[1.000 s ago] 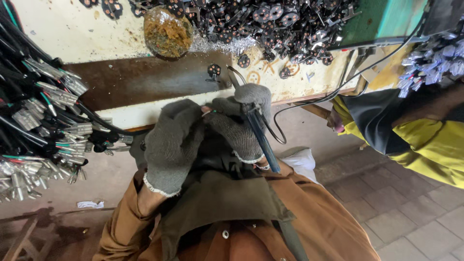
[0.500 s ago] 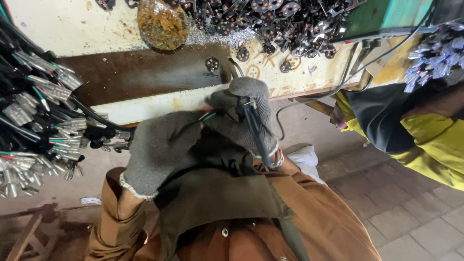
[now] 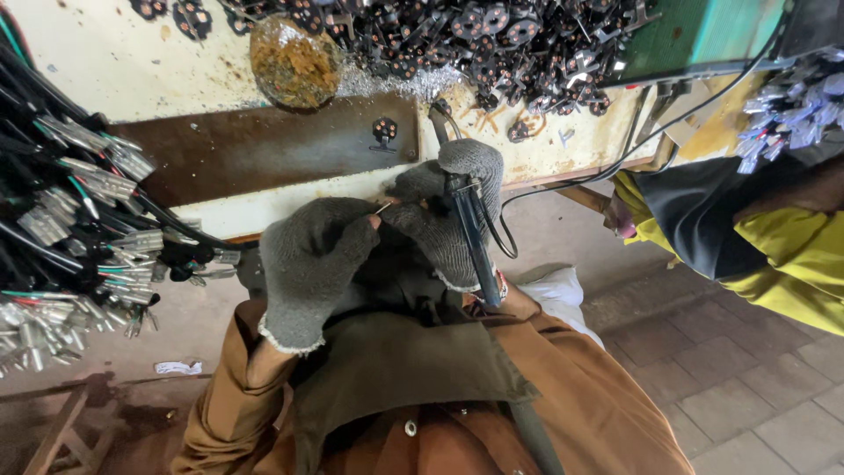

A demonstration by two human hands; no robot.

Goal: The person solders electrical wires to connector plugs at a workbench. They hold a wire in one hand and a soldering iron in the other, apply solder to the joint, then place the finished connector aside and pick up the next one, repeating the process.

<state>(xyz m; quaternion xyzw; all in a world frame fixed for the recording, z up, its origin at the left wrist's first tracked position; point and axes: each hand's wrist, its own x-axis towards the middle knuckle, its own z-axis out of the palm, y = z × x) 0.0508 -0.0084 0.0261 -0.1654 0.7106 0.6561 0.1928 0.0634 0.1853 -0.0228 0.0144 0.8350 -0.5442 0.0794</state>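
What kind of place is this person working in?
Most likely a small workshop for electrical assembly. A worn bench carries a heap of small dark metal parts, bundles of wires with metal terminals hang beside it, and the gloved right hand holds a corded, iron-like tool.

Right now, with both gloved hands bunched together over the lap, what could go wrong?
1. The right hand grips a dark pen-shaped corded tool whose tip sits almost against the left hand, which pinches a thin wire end; a slip could jab or burn that grey knit glove.
2. The tool's black cord trails across the cream workbench edge toward the heap of small black metal parts; a tug might snag it and drag pieces down.
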